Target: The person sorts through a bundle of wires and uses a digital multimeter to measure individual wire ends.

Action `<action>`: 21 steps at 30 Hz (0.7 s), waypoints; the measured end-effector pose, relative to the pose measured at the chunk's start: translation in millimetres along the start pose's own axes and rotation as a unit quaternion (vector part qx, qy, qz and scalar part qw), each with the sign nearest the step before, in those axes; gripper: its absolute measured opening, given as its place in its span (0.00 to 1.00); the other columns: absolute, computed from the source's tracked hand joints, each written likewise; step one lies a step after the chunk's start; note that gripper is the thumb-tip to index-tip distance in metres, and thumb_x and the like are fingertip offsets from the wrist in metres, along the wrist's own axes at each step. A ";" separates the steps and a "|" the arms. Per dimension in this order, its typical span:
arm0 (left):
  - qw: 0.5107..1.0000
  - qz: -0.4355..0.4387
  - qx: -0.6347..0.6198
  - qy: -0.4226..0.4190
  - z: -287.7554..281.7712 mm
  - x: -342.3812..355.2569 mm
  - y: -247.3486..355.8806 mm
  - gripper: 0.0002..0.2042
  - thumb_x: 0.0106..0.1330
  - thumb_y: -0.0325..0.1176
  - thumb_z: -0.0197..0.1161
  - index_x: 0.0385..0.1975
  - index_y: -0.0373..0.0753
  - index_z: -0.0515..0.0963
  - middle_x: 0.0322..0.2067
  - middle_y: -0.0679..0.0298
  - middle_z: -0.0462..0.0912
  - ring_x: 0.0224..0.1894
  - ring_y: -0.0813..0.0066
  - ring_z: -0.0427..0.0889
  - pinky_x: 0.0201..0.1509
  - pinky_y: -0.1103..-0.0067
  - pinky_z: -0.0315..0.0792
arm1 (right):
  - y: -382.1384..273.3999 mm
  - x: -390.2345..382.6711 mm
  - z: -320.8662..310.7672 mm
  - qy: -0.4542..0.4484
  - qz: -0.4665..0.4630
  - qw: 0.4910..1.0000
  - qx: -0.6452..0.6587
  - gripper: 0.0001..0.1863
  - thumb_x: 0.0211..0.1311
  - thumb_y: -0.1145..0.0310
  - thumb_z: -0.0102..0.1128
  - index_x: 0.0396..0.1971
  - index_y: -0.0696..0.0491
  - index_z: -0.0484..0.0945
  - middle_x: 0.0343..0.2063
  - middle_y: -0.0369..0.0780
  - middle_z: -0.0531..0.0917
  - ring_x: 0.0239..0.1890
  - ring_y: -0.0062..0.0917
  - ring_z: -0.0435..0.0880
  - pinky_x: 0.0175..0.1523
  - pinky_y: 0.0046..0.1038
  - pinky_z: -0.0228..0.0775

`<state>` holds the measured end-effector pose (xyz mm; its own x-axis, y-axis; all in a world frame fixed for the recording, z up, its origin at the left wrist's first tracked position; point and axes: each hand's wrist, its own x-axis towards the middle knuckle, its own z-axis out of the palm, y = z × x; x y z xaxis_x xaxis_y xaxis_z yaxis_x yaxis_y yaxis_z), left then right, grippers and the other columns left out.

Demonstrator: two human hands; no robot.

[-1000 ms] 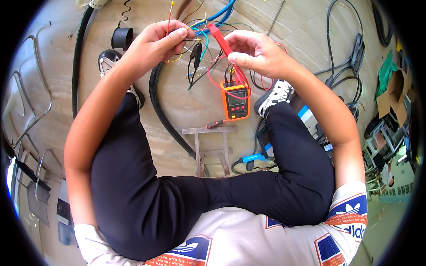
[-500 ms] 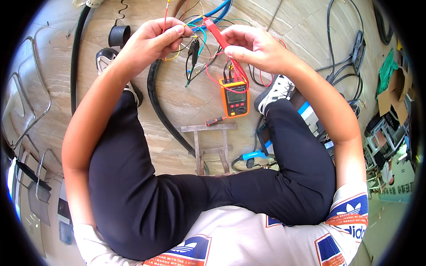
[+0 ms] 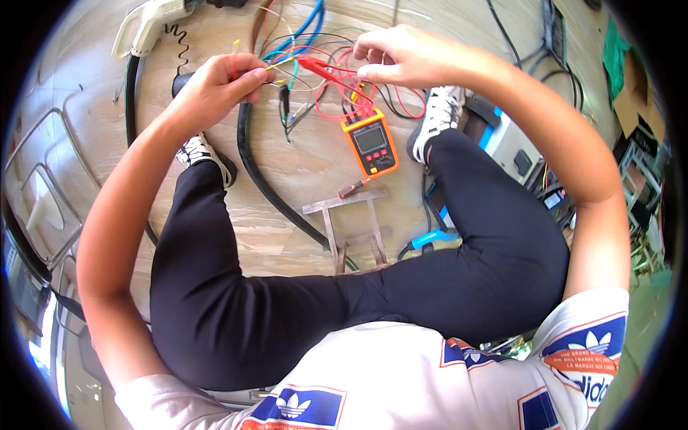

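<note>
My left hand [image 3: 228,89] is closed, thumb and fingers pinching a thin yellow wire [image 3: 282,62] from a bundle of coloured wires. At that wire's far end sits a red alligator clip [image 3: 315,67], apparently gripping it. Just right of the clip hovers my right hand [image 3: 398,60], fingers curled but apart, with nothing visible in them. A black alligator clip [image 3: 284,100] hangs beside my left hand among the wires. Red and black leads run to an orange handheld meter [image 3: 370,143] on the floor between my feet.
A small screwdriver [image 3: 352,188] lies below the meter, near a wooden stool [image 3: 345,202]. A thick black cable [image 3: 261,179] curves across the tiles. Far left lies a pale charging-gun handle [image 3: 154,27]. Right of my leg stand a grey-and-blue case [image 3: 510,147] and a blue-handled tool [image 3: 432,238].
My right hand has let go of the red clip and opened off to its right. The clip now hangs at the yellow wire. My left hand has shifted left and nearer with the wire.
</note>
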<state>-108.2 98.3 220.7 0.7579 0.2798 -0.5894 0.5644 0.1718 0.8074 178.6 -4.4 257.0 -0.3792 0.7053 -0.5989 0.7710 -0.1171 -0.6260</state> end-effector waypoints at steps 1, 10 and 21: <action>1.000 -0.010 0.020 -0.003 0.2 -1.1 1.9 0.11 0.71 0.36 0.53 0.39 0.36 0.79 0.21 0.75 0.72 0.22 0.90 0.63 0.26 0.88 0.58 | -1.1 -7.3 -3.5 -0.003 -0.012 0.999 -0.046 0.19 0.61 0.58 0.58 0.44 0.58 0.74 0.30 0.44 0.82 0.33 0.34 0.81 0.39 0.34 0.72; 0.998 -0.016 0.055 0.006 11.2 24.5 -6.1 0.10 0.69 0.36 0.55 0.37 0.36 0.79 0.20 0.73 0.73 0.19 0.87 0.65 0.23 0.87 0.61 | 8.6 -31.2 80.1 -0.050 0.304 0.949 -0.067 0.15 0.52 0.64 0.60 0.31 0.62 0.81 0.32 0.51 0.84 0.37 0.40 0.84 0.41 0.36 0.76; 0.984 0.018 -0.126 0.126 27.5 11.0 -59.4 0.11 0.69 0.37 0.56 0.39 0.35 0.79 0.22 0.73 0.74 0.17 0.87 0.65 0.20 0.86 0.61 | 69.0 -80.2 317.4 0.158 0.452 0.869 0.126 0.48 0.32 0.56 0.81 0.54 0.57 0.61 0.45 0.50 0.81 0.51 0.43 0.78 0.56 0.36 0.70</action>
<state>-124.3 65.2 165.5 0.6531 0.5089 -0.5609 0.4164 0.3773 0.8272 99.8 -291.0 103.3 0.5123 0.3984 -0.7608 0.5299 -0.8438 -0.0850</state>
